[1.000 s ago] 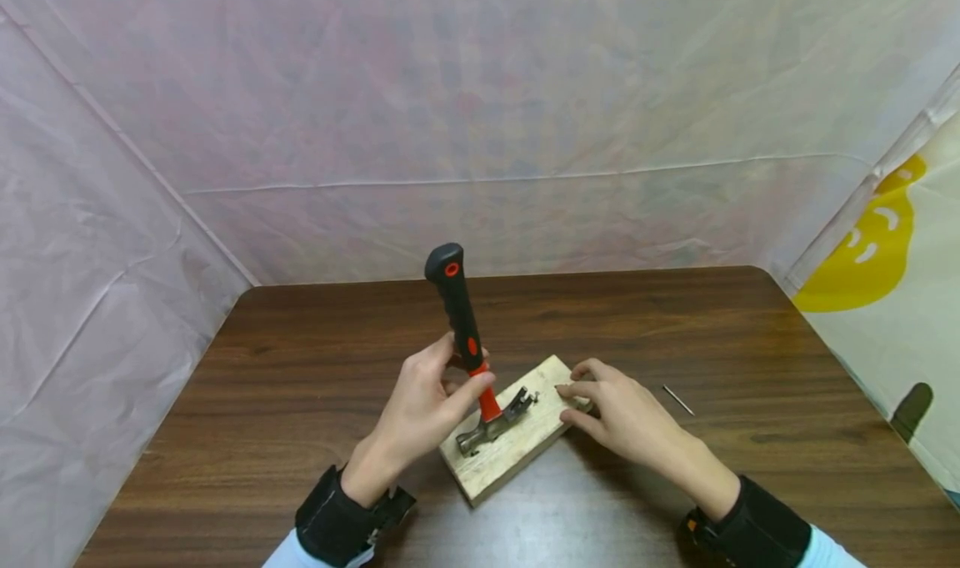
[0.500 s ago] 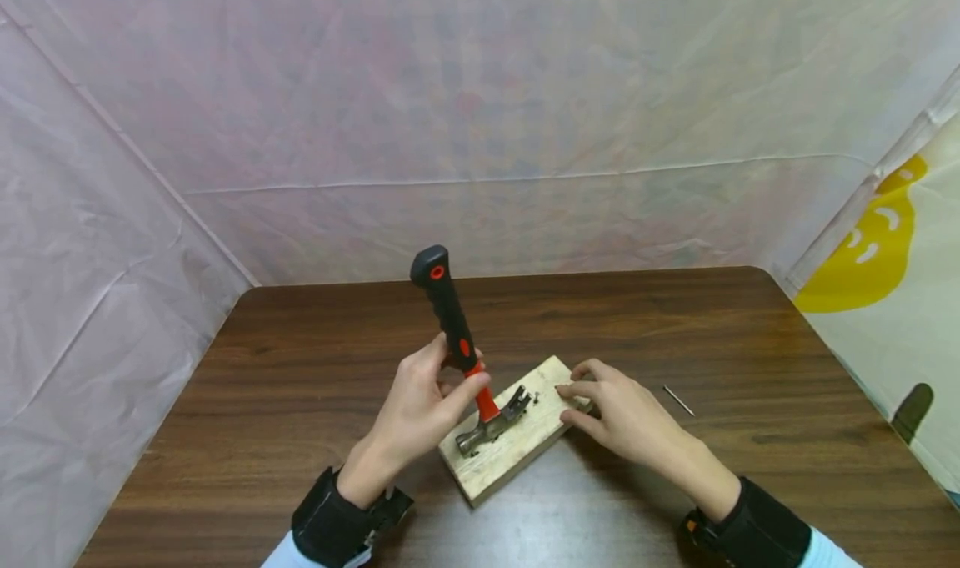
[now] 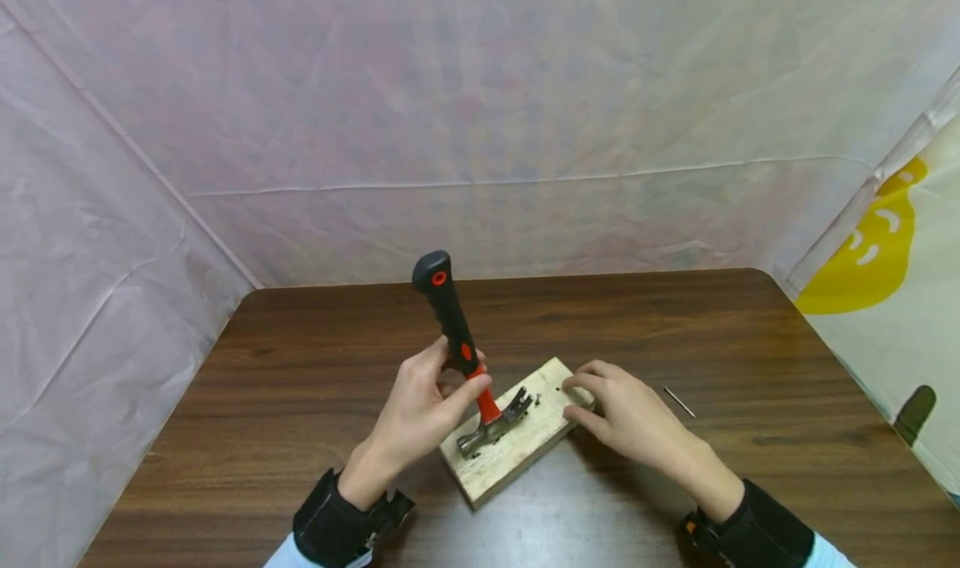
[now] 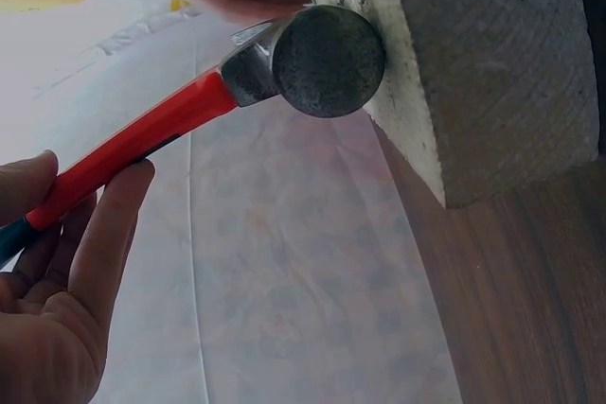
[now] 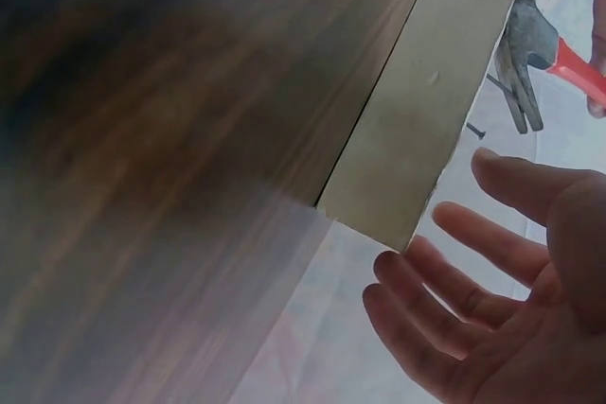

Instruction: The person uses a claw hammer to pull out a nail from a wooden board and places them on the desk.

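My left hand pinches a claw hammer by the red neck below its black grip, thumb on one side and fingers on the other. The hammer stands handle up, its steel head lying on a pale wooden block, claw toward the right. A small nail sticks out of the block near the claw; another thin shank shows beside the claw in the right wrist view. My right hand is at the block's right end, fingers loosely bent. Whether its fingertips touch the wood I cannot tell.
A loose nail lies on the brown wood-grain table, right of my right hand. Pale sheeting hangs behind the table and at both sides. A small dark spot marks the block's top near its right end.
The hammer's handle has tipped a little to the left, its head still on the block. My right fingers have shifted slightly, uncovering a dark spot on the wood.
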The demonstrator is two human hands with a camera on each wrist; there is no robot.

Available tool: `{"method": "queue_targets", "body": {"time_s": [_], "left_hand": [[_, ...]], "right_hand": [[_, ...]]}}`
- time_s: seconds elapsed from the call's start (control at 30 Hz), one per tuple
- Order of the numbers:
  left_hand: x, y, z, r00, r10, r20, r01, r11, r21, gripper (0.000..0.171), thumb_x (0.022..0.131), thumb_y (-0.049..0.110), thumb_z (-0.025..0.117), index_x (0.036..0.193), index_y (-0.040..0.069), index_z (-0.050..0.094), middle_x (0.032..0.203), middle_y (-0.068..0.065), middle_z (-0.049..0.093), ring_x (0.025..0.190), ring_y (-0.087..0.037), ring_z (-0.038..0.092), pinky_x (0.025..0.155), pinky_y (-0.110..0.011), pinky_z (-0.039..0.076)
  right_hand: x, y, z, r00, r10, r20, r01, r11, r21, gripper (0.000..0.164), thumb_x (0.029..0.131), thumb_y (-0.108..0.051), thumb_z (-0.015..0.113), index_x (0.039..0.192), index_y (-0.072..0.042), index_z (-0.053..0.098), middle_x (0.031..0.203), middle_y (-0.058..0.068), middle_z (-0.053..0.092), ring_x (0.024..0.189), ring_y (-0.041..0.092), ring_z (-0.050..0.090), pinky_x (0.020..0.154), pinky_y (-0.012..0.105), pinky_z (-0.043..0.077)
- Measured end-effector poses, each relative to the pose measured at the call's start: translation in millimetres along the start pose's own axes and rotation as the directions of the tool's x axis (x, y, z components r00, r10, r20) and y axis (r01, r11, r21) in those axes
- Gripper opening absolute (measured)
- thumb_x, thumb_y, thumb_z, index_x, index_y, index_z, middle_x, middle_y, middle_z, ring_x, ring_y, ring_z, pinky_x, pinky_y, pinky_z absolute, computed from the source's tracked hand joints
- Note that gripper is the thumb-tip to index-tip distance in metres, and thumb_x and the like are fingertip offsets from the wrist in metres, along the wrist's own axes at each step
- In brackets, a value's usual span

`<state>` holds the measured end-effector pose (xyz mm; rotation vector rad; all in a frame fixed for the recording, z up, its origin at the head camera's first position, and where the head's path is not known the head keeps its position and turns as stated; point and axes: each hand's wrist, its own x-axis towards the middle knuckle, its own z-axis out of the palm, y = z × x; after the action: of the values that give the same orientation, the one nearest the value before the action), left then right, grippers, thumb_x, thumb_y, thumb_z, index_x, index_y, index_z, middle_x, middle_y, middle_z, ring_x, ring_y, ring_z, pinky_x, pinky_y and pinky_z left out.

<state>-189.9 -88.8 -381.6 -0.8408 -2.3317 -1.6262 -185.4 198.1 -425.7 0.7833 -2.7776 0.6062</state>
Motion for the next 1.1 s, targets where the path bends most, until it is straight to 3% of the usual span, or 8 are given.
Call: {"method": "queue_targets", "body": {"time_s": [0.33, 0.63, 0.87, 1.1], "left_hand": [[0.5, 1.1, -1.0, 0.999, 0.040, -0.008, -0.040, 0.999, 0.029, 0.021, 0.093, 0.004, 0.077, 0.112, 0.005, 0.068, 0.102, -0.009, 0.071, 0.079, -0.012, 0.069, 0.060, -0.029, 0.060], [-0.2, 6.3, -3.1, 0.994, 0.094, -0.056, -0.090, 0.994, 0.067, 0.023, 0.091, 0.005, 0.079, 0.111, 0.009, 0.069, 0.098, -0.001, 0.071, 0.081, -0.012, 0.070, 0.058, -0.027, 0.059], [-0.8, 13.3, -5.7, 0.989, 0.125, -0.077, -0.120, 0.991, 0.066, 0.025, 0.090, 0.001, 0.079, 0.112, 0.008, 0.069, 0.097, -0.009, 0.072, 0.082, -0.014, 0.070, 0.058, -0.027, 0.059], [0.7, 19.4, -5.8, 0.987, 0.139, -0.078, -0.136, 0.990, 0.039, 0.024, 0.090, 0.000, 0.079, 0.111, 0.007, 0.069, 0.098, -0.003, 0.071, 0.083, -0.015, 0.070, 0.059, -0.027, 0.060]], "right_hand": [[2.4, 2.9, 0.5, 0.993, -0.056, -0.101, 0.060, 0.997, 0.039, 0.028, 0.086, -0.015, 0.086, 0.110, -0.006, 0.075, 0.107, 0.004, 0.070, 0.095, 0.021, 0.069, 0.081, 0.041, 0.059], [3.4, 0.7, 1.9, 0.969, -0.128, -0.212, 0.150, 0.985, 0.088, 0.024, 0.085, -0.007, 0.085, 0.107, -0.006, 0.075, 0.103, 0.001, 0.071, 0.093, 0.017, 0.069, 0.078, 0.038, 0.060], [5.9, -3.9, 1.6, 0.959, -0.169, -0.229, 0.206, 0.967, 0.150, 0.031, 0.085, -0.002, 0.083, 0.114, -0.003, 0.072, 0.107, 0.003, 0.071, 0.094, 0.018, 0.070, 0.075, 0.037, 0.060], [8.8, -8.5, 4.3, 0.955, -0.193, -0.224, 0.248, 0.936, 0.250, 0.041, 0.085, -0.001, 0.082, 0.123, -0.001, 0.067, 0.110, 0.009, 0.070, 0.091, 0.022, 0.069, 0.073, 0.037, 0.062]]}}
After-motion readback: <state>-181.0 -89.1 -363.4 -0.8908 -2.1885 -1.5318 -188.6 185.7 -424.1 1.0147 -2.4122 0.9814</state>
